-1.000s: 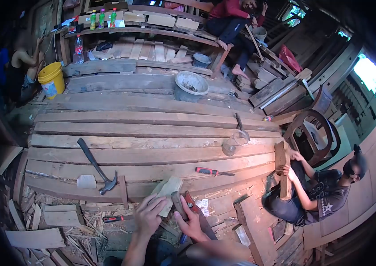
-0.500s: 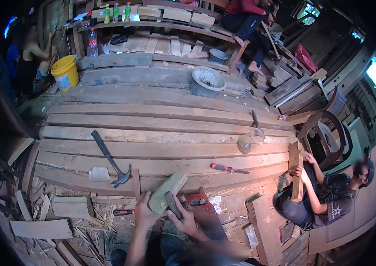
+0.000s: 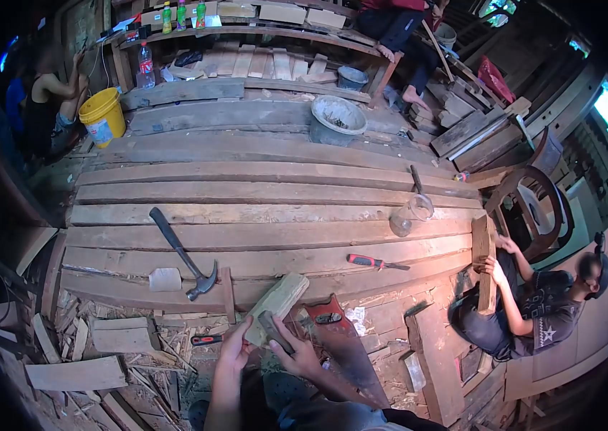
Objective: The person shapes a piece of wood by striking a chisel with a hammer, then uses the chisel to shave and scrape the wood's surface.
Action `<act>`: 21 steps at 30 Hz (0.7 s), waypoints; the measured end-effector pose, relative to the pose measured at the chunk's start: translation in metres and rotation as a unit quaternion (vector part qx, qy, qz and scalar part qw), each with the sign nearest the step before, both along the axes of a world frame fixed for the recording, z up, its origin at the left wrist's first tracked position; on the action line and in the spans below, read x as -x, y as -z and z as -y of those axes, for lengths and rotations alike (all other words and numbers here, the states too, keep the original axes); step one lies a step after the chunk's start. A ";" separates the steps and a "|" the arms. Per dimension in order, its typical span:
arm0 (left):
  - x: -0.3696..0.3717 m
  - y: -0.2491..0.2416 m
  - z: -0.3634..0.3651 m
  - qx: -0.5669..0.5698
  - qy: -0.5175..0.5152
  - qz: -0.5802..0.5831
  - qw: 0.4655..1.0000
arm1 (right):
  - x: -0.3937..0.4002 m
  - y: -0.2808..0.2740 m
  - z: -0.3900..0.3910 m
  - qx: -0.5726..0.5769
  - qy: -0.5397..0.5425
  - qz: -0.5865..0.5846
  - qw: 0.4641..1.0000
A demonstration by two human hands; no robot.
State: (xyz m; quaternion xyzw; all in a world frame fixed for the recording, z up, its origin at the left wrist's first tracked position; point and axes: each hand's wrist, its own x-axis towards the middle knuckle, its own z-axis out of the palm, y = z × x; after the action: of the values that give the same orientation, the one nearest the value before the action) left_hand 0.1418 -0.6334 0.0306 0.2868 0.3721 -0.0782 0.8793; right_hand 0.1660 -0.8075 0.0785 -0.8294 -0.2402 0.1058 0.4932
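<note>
A pale wooden piece (image 3: 279, 298) is held low in the middle, tilted up to the right. My left hand (image 3: 236, 346) grips its lower left end, fingers wrapped round it. Closed round a small dark block (image 3: 274, 330), my right hand (image 3: 298, 350) presses it on or against the side of the pale piece. Beyond lies a claw hammer (image 3: 182, 251) on the planks, with a pale scrap (image 3: 165, 279) beside it. A red-handled tool (image 3: 368, 261) rests to the right. Just right of my hands is a saw with a red handle (image 3: 329, 316).
Long planks (image 3: 268, 237) span the middle. Offcuts and shavings (image 3: 124, 337) cover the floor at left. A glass jar (image 3: 406, 215), a grey bucket (image 3: 338, 121) and a yellow bucket (image 3: 102, 117) stand farther off. At right, a seated person (image 3: 541, 316) holds wood; others sit at back.
The pale piece has turned slightly and its far end has moved right. Both my hands still hold their pieces. The view has shifted a little.
</note>
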 end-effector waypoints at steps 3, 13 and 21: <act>0.002 0.011 0.010 -0.045 -0.017 0.001 0.999 | -0.003 -0.013 -0.002 0.065 -0.037 -0.163 0.984; -0.013 -0.016 0.029 -0.015 -0.086 -0.055 0.995 | -0.009 -0.001 0.023 0.089 0.001 0.003 0.996; -0.009 -0.003 0.028 -0.031 -0.089 -0.026 0.995 | -0.014 -0.013 0.032 0.133 -0.001 0.022 0.991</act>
State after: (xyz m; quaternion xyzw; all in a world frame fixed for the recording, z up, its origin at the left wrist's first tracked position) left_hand 0.1512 -0.6609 0.0338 0.2778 0.4211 0.0048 0.8634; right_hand 0.1799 -0.8400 0.0914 -0.8893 -0.2356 0.1193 0.3733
